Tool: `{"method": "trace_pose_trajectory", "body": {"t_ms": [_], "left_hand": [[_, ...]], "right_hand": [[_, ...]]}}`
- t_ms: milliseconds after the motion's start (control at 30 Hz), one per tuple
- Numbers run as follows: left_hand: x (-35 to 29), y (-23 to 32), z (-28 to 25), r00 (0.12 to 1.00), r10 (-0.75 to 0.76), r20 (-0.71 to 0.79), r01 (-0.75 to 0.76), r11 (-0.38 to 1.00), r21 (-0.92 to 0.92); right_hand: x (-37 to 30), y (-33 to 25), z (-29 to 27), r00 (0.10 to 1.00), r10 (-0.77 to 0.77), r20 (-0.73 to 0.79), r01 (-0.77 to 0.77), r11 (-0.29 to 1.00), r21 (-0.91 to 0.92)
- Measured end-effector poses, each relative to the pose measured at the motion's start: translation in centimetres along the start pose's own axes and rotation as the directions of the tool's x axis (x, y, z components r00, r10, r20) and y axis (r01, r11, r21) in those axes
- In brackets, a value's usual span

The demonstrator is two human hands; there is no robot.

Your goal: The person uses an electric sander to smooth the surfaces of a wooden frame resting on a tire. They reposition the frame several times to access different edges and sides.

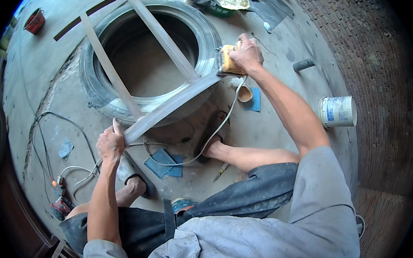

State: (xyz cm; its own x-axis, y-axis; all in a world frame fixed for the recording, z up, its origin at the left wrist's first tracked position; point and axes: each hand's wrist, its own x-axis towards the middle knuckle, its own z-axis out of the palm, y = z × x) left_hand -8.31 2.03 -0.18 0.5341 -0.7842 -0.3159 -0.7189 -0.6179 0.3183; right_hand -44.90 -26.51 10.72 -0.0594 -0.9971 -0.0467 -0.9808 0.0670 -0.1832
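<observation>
A grey-white frame [166, 105] with a wide near rail and two long bars lies across a large tire [207, 30]. Its near rail slants up to the right. My left hand [110, 143] is closed round the left end of that rail, with the thumb on top. At the other end, my right hand [247, 55] grips a yellow power sander [229, 60], whose base meets the rail's right end. From the sander, a pale cord [231, 110] loops down past my right foot. What lies under my right palm is hidden.
Blue sandpaper sheets [162, 163] lie between my feet, near a small brush or scraper [221, 171]. A white bucket [338, 111] lies on its side at right, below a dark tube [304, 64]. Cables and a red power tool [61, 207] are at left. A red bucket [34, 21] stands far left.
</observation>
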Motion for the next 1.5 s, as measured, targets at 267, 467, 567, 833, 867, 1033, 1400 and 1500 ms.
{"method": "trace_pose_trajectory", "body": {"t_ms": [267,467,567,833,867,1033,1400,1500], "left_hand": [[-0.2,0.0,-0.3,1.0,-0.007,-0.009,0.007,0.998,0.055],[0.1,0.4,0.1,1.0,0.005,-0.023,-0.004,0.998,0.064],[0.0,-0.7,0.2,0.999,-0.004,-0.035,0.006,0.998,0.061],[-0.1,-0.3,-0.1,1.0,0.0,-0.027,0.002,0.998,0.063],[-0.1,-0.3,0.0,1.0,0.0,-0.025,0.001,0.998,0.063],[0.0,0.1,0.0,0.999,0.016,-0.038,-0.014,0.998,0.055],[0.2,-1.1,0.5,1.0,-0.004,-0.014,0.004,1.0,0.028],[0.2,-1.0,0.4,1.0,-0.001,-0.018,0.001,1.0,0.027]], "right_hand": [[-0.8,-1.1,0.1,0.996,-0.082,0.019,0.081,0.997,0.017],[-0.5,-0.1,0.0,0.998,-0.053,-0.016,0.053,0.999,0.004],[-3.9,-3.8,0.4,0.991,-0.132,0.009,0.131,0.99,0.057],[-1.2,-1.0,0.5,0.994,-0.105,0.021,0.104,0.993,0.05],[0.0,0.2,0.2,0.997,-0.074,0.011,0.073,0.997,0.038],[0.6,1.2,0.0,0.998,-0.065,-0.017,0.066,0.997,0.036],[-10.7,-9.2,2.4,0.924,-0.382,-0.011,0.374,0.897,0.234],[-8.2,-6.6,1.2,0.943,-0.333,0.007,0.326,0.928,0.178]]}}
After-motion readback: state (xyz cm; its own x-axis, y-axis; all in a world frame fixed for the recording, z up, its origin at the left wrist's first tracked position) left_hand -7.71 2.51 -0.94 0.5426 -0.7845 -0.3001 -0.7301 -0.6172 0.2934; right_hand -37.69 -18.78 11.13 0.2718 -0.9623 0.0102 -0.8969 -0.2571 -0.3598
